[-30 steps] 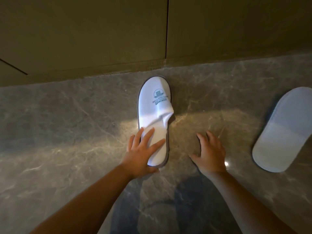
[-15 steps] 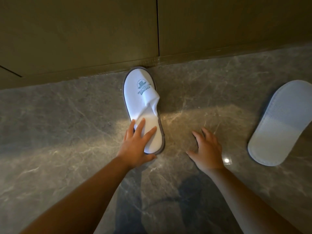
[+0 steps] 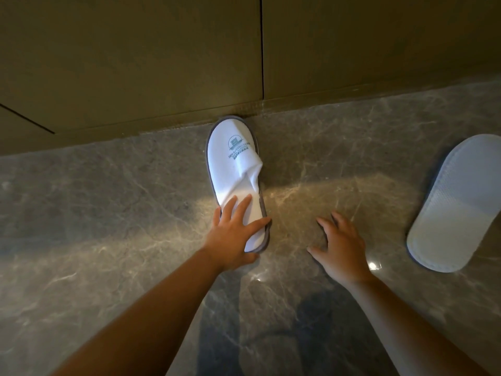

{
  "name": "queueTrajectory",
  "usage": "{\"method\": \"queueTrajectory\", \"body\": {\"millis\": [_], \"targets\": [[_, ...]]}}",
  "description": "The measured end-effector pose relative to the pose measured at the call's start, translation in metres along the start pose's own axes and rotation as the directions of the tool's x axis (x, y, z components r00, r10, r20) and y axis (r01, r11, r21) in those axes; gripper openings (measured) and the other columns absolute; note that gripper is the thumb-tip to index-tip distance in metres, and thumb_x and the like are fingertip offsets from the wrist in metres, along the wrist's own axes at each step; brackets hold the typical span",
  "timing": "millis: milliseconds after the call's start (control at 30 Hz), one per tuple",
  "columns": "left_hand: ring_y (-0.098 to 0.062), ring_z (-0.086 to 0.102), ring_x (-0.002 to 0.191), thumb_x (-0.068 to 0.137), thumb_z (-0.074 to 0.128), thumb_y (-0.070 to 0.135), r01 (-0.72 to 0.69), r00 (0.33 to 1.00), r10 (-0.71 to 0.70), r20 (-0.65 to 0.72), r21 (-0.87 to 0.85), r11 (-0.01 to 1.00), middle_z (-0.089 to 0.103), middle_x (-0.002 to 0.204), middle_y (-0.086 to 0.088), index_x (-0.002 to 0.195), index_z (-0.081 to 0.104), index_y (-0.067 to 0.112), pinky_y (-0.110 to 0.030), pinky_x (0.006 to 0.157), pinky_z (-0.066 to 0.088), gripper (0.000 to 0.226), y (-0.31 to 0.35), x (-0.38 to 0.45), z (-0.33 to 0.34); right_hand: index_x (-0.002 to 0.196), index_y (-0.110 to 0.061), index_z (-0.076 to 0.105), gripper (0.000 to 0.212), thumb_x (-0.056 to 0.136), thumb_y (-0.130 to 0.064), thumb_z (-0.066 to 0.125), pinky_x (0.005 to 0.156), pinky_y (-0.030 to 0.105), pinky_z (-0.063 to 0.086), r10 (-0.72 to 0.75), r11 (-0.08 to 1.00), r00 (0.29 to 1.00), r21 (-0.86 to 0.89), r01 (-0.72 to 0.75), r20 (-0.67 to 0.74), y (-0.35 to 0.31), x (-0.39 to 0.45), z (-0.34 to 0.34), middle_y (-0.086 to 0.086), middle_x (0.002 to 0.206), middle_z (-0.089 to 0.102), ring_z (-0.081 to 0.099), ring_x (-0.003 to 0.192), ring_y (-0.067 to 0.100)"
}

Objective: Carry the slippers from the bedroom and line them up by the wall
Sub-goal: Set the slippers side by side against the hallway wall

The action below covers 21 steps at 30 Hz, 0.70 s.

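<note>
A white slipper (image 3: 233, 164) with a grey rim and a green logo lies upright on the marble floor, its toe touching the base of the wall (image 3: 162, 63). My left hand (image 3: 234, 234) rests flat on its heel, fingers spread. My right hand (image 3: 339, 245) hovers over the floor to the right of that slipper, fingers apart, holding nothing. A second white slipper (image 3: 452, 204) lies sole-up at the far right, tilted and away from the wall.
The grey marble floor (image 3: 108, 226) runs left and right along the olive wall panels. A vertical panel seam (image 3: 262, 50) sits just above the first slipper's toe. My shadow falls on the floor between my arms.
My left hand has pushed the first slipper forward until its toe meets the wall base. My right hand stayed beside it, empty. The sole-up slipper has not moved.
</note>
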<state>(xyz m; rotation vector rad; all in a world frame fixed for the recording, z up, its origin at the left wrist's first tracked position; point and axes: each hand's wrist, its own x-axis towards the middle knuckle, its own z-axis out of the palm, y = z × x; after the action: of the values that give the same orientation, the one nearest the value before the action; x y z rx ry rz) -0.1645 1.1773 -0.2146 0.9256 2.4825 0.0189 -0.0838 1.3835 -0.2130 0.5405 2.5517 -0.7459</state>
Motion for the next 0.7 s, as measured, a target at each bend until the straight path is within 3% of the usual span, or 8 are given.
{"method": "queueTrajectory", "body": {"millis": [233, 333, 367, 433, 500, 600, 700], "targets": [[-0.035, -0.005, 0.139, 0.072, 0.057, 0.056, -0.014, 1.0, 0.012, -0.029, -0.067, 0.998, 0.0, 0.154, -0.012, 0.138, 0.011, 0.035, -0.055, 0.113, 0.004, 0.083, 0.001, -0.003, -0.003, 0.134, -0.02, 0.034, 0.061, 0.079, -0.031, 0.061, 0.112, 0.043, 0.022, 0.004, 0.997, 1.0, 0.08, -0.004, 0.0, 0.0, -0.002, -0.005, 0.009, 0.15, 0.024, 0.018, 0.138, 0.026], [-0.038, 0.007, 0.139, 0.07, 0.063, 0.051, -0.035, 0.997, 0.025, -0.075, -0.134, 0.99, 0.012, 0.152, -0.017, 0.138, 0.021, 0.025, -0.053, 0.113, 0.01, 0.084, 0.015, -0.001, -0.012, 0.128, -0.013, 0.043, 0.054, 0.078, -0.023, 0.063, 0.109, 0.04, 0.029, 0.043, 0.987, 0.983, 0.163, -0.013, -0.18, 0.006, -0.012, -0.016, 0.013, 0.139, 0.042, 0.032, 0.13, 0.027], [-0.042, 0.018, 0.136, 0.067, 0.068, 0.047, -0.068, 0.993, 0.056, -0.107, -0.116, 0.991, 0.023, 0.148, -0.02, 0.135, 0.03, 0.02, -0.056, 0.109, 0.02, 0.083, 0.024, 0.001, -0.015, 0.126, -0.013, 0.044, 0.053, 0.078, -0.023, 0.063, 0.107, 0.041, 0.03, 0.078, 0.988, 0.963, 0.146, -0.041, -0.258, 0.012, -0.017, -0.02, 0.013, 0.136, 0.044, 0.034, 0.128, 0.028], [-0.05, 0.046, 0.117, 0.053, 0.081, 0.039, -0.159, 0.974, 0.148, -0.171, -0.053, 0.986, 0.051, 0.128, -0.028, 0.121, 0.05, 0.007, -0.063, 0.09, 0.041, 0.081, 0.041, 0.006, -0.016, 0.126, -0.014, 0.043, 0.055, 0.077, -0.026, 0.065, 0.106, 0.044, 0.031, 0.183, 0.981, 0.898, 0.128, -0.143, -0.4, 0.028, -0.024, -0.03, 0.013, 0.138, 0.044, 0.036, 0.128, 0.03], [-0.049, 0.059, 0.099, 0.041, 0.087, 0.037, -0.188, 0.966, 0.181, -0.187, -0.02, 0.982, 0.063, 0.11, -0.029, 0.109, 0.06, 0.002, -0.062, 0.072, 0.049, 0.081, 0.055, 0.012, -0.014, 0.129, -0.013, 0.039, 0.062, 0.075, -0.026, 0.067, 0.106, 0.049, 0.029, 0.333, 0.943, 0.812, 0.181, -0.279, -0.48, 0.05, -0.028, -0.042, 0.016, 0.142, 0.038, 0.032, 0.13, 0.034], [-0.047, 0.063, 0.091, 0.032, 0.089, 0.037, -0.161, 0.974, 0.165, -0.157, 0.037, 0.986, 0.066, 0.103, -0.029, 0.103, 0.063, 0.001, -0.059, 0.069, 0.052, 0.084, 0.062, 0.017, -0.008, 0.133, -0.007, 0.031, 0.074, 0.073, -0.029, 0.069, 0.106, 0.053, 0.029, 0.562, 0.827, 0.696, 0.304, -0.473, -0.447, 0.086, -0.033, -0.054, 0.023, 0.143, 0.033, 0.029, 0.131, 0.039], [-0.047, 0.064, 0.09, 0.032, 0.089, 0.037, -0.147, 0.98, 0.156, -0.127, 0.081, 0.986, 0.066, 0.103, -0.03, 0.105, 0.062, 0.0, -0.059, 0.069, 0.052, 0.086, 0.061, 0.018, -0.003, 0.132, -0.004, 0.032, 0.081, 0.068, -0.033, 0.073, 0.102, 0.052, 0.034, 0.699, 0.709, 0.615, 0.466, -0.529, -0.365, 0.105, -0.033, -0.054, 0.023, 0.135, 0.044, 0.039, 0.124, 0.041]]}}
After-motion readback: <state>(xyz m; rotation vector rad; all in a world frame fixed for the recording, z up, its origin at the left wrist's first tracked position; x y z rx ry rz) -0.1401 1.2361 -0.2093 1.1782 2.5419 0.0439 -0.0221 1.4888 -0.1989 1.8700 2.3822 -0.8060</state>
